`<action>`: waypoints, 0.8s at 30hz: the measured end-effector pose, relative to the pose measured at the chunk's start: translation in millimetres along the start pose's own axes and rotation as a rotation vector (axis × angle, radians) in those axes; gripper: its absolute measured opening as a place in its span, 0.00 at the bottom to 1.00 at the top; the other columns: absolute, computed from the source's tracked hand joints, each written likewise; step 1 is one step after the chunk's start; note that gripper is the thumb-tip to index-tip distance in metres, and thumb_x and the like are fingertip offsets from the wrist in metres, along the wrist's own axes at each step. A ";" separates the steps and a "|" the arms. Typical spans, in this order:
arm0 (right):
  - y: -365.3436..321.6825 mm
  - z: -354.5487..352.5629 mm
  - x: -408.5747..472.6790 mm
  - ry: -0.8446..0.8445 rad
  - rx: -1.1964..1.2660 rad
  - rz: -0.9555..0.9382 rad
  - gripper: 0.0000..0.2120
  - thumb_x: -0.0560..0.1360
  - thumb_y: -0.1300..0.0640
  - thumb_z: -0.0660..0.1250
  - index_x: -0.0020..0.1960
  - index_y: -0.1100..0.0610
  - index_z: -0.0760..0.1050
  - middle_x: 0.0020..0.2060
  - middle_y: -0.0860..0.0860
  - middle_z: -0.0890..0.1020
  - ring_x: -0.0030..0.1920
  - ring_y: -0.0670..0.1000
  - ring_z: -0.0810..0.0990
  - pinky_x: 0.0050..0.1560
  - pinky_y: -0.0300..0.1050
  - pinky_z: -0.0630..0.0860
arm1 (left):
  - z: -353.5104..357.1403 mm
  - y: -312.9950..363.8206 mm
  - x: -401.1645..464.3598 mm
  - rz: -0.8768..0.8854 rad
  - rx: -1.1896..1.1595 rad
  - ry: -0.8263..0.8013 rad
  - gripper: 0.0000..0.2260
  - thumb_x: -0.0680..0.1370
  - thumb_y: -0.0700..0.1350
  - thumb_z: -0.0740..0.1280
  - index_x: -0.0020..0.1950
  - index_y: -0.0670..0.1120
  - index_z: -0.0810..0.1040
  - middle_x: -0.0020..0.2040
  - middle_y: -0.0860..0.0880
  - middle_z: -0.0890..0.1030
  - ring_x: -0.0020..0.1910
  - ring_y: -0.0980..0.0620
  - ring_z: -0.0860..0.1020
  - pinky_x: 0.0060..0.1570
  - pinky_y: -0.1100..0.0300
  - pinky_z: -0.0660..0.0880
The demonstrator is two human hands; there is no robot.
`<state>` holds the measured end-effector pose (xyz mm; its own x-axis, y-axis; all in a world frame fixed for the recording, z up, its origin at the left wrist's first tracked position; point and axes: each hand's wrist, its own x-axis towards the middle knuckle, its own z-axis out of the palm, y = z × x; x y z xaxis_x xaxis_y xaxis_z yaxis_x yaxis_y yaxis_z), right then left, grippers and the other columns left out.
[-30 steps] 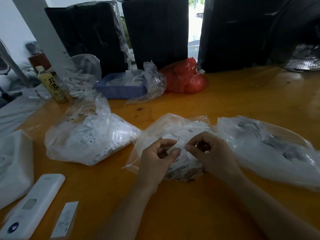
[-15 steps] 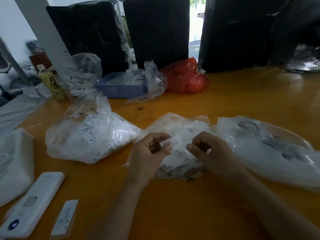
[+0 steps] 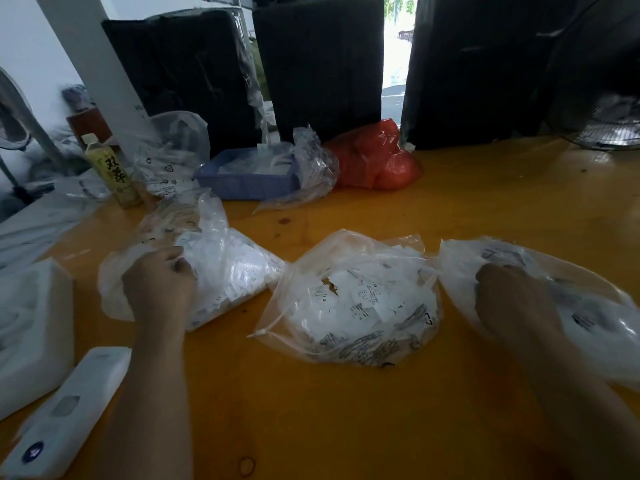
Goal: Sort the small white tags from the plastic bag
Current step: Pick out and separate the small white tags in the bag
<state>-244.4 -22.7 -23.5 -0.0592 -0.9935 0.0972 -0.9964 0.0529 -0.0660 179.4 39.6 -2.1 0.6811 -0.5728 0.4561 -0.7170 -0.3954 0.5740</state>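
Three clear plastic bags of small white tags lie in a row on the orange table. The middle bag (image 3: 353,306) lies open, printed white tags (image 3: 367,296) showing inside. My left hand (image 3: 159,285) is over the left bag (image 3: 228,268), its fingers curled tight at the plastic; the tag it pinches is hidden inside them. My right hand (image 3: 512,299) reaches into the right bag (image 3: 588,306) with its back to the camera, so its fingers are hidden.
A blue tray (image 3: 249,181) with bags, a red bag (image 3: 377,161) and a drink bottle (image 3: 114,171) stand at the back. A white remote (image 3: 69,410) and a white box (image 3: 31,327) lie near left. Black-wrapped bundles (image 3: 322,64) wall the far edge.
Both hands left the middle bag, where they held tags together. The left hand moved left to the left bag, and the right hand moved right into the right bag.
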 end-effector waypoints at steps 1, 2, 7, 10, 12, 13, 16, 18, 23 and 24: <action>0.6 0.9 -0.3 -0.048 -0.032 -0.004 0.08 0.81 0.63 0.60 0.53 0.58 0.78 0.50 0.56 0.82 0.46 0.55 0.82 0.44 0.48 0.78 | 3.9 0.7 -0.6 0.039 0.014 -0.016 0.11 0.81 0.35 0.69 0.62 0.39 0.86 0.58 0.37 0.86 0.58 0.36 0.83 0.60 0.46 0.77; 0.7 1.9 -0.4 -0.074 -0.046 -0.010 0.08 0.81 0.63 0.60 0.51 0.57 0.78 0.49 0.55 0.81 0.46 0.55 0.81 0.43 0.47 0.76 | 7.0 1.0 -1.5 0.079 0.027 -0.018 0.10 0.81 0.34 0.69 0.60 0.38 0.86 0.54 0.36 0.87 0.54 0.35 0.83 0.56 0.46 0.77; 0.7 4.8 0.9 -0.066 -0.028 0.009 0.09 0.79 0.67 0.59 0.47 0.57 0.75 0.47 0.56 0.81 0.42 0.56 0.79 0.40 0.48 0.75 | 12.8 -1.5 -2.8 0.163 0.077 -0.049 0.12 0.81 0.34 0.66 0.61 0.39 0.86 0.51 0.35 0.86 0.52 0.32 0.81 0.56 0.40 0.78; 4.2 4.4 2.0 0.010 0.040 0.025 0.12 0.77 0.69 0.59 0.58 0.61 0.76 0.53 0.60 0.81 0.43 0.59 0.81 0.37 0.48 0.74 | 10.5 2.4 -2.6 0.091 0.105 0.029 0.18 0.81 0.32 0.63 0.68 0.42 0.83 0.61 0.33 0.83 0.63 0.30 0.76 0.62 0.36 0.74; 4.6 2.5 0.6 0.003 0.014 0.013 0.09 0.78 0.68 0.60 0.49 0.59 0.76 0.52 0.60 0.81 0.41 0.58 0.80 0.36 0.46 0.71 | 6.8 13.6 -9.7 0.088 0.052 0.139 0.20 0.80 0.30 0.62 0.68 0.44 0.82 0.66 0.37 0.82 0.70 0.33 0.72 0.64 0.37 0.70; 4.0 2.1 0.1 -0.010 -0.004 0.010 0.10 0.78 0.67 0.60 0.41 0.56 0.73 0.49 0.58 0.81 0.38 0.56 0.78 0.36 0.46 0.71 | 5.4 21.4 -16.0 0.121 0.004 0.195 0.20 0.79 0.30 0.62 0.67 0.44 0.82 0.66 0.39 0.82 0.71 0.35 0.71 0.66 0.39 0.68; 2.6 2.0 0.2 -0.007 -0.047 0.008 0.18 0.77 0.67 0.62 0.32 0.53 0.65 0.34 0.51 0.75 0.31 0.50 0.72 0.29 0.43 0.68 | 6.7 50.1 -41.9 0.336 -0.181 0.306 0.15 0.80 0.32 0.62 0.62 0.43 0.82 0.61 0.42 0.84 0.67 0.42 0.75 0.65 0.52 0.65; 2.1 2.0 1.9 0.010 -0.057 0.019 0.17 0.78 0.68 0.61 0.33 0.54 0.65 0.33 0.51 0.74 0.30 0.50 0.73 0.27 0.43 0.65 | 12.0 69.8 -62.5 0.486 -0.357 0.233 0.11 0.82 0.32 0.64 0.59 0.41 0.83 0.56 0.44 0.85 0.57 0.49 0.79 0.58 0.57 0.72; -1.9 -1.9 0.1 0.208 0.096 0.027 0.07 0.82 0.63 0.60 0.52 0.63 0.76 0.49 0.61 0.82 0.37 0.56 0.79 0.32 0.45 0.72 | 30.8 100.4 -113.7 0.427 -0.581 -0.385 0.09 0.85 0.38 0.65 0.58 0.49 0.83 0.52 0.57 0.86 0.46 0.59 0.83 0.43 0.66 0.81; -3.9 -2.4 -1.4 0.250 0.137 0.008 0.09 0.83 0.59 0.59 0.55 0.63 0.76 0.50 0.61 0.82 0.39 0.57 0.80 0.35 0.47 0.76 | 36.1 101.7 -120.0 0.359 -0.600 -0.491 0.10 0.85 0.39 0.65 0.57 0.52 0.83 0.50 0.59 0.86 0.44 0.56 0.83 0.41 0.63 0.82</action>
<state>-240.6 -21.3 -20.9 -0.0972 -0.9366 0.3366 -0.9794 0.0299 -0.1997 19.4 42.3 -23.0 0.1863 -0.8916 0.4128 -0.5825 0.2381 0.7772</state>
